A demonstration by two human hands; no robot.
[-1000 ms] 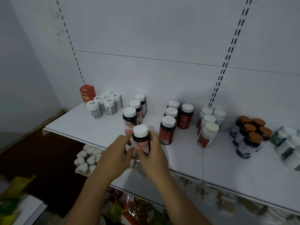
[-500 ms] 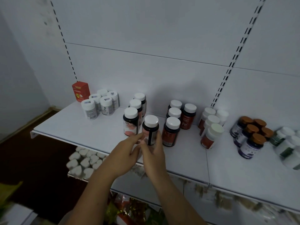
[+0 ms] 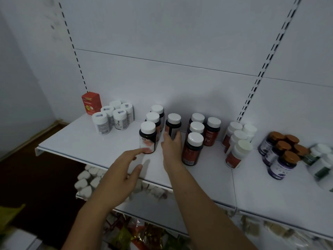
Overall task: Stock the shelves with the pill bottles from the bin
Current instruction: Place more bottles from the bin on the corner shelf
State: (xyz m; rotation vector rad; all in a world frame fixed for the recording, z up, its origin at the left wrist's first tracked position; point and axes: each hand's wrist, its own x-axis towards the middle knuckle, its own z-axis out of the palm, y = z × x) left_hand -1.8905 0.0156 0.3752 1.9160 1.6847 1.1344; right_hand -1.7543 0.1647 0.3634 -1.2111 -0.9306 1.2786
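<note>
Head view, one white shelf (image 3: 86, 141) against a slotted back panel (image 3: 180, 83). Item in hand: dark pill bottle (image 3: 173, 126) with a white cap, upright, its base hidden behind the right hand (image 3: 171, 148). That hand's grip is clamped round the bottle's lower body, thumb on one side and fingers on the other. Left hand (image 3: 120, 174): grip apart, fingers straight, holding nothing, index fingertip at the foot of the front bottle in a row of three dark white-capped bottles (image 3: 148, 137) just left of the pill bottle. Further left of the pill bottle: a cluster of white bottles (image 3: 115, 117), then a red box (image 3: 91, 103) by the back panel. Just right of the pill bottle: a group of dark red-labelled bottles (image 3: 195, 147), one marked "Fe". Further right of it, in order: white bottles with red labels (image 3: 237, 148), brown-capped dark bottles (image 3: 282, 157), and blurred white bottles with green labels (image 3: 322, 166). Below and left of the pill bottle, under the shelf edge: white packs (image 3: 83, 177), too dim to name.
</note>
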